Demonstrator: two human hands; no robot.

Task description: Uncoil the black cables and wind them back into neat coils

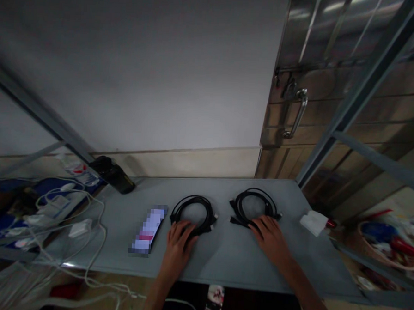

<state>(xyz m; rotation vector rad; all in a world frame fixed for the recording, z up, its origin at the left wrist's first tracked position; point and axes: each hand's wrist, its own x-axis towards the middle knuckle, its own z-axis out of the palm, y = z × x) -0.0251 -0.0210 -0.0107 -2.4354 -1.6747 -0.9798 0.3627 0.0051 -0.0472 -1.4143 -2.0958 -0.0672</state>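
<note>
Two coiled black cables lie flat on the grey tabletop [218, 262], side by side with a gap between them. My left hand [179, 244] is on the near edge of the left coiled cable [209, 210], its fingers bent over the loops and the thumb close below. The near side of the right coiled cable [238, 207] is between the fingers and thumb of my right hand [270, 237]. Plugs stick out from both coils. Left of my left hand lies a phone [149, 228] with a lit, pixelated screen.
A dark bottle [117, 175], a clear labelled bottle [79, 169] and tangled white cords [99, 232] with a white adapter [80, 228] are at left. White crumpled paper [313, 222] lies at right, near a filled basket [365, 249]. Metal posts [356, 95] frame the table; a wall stands behind.
</note>
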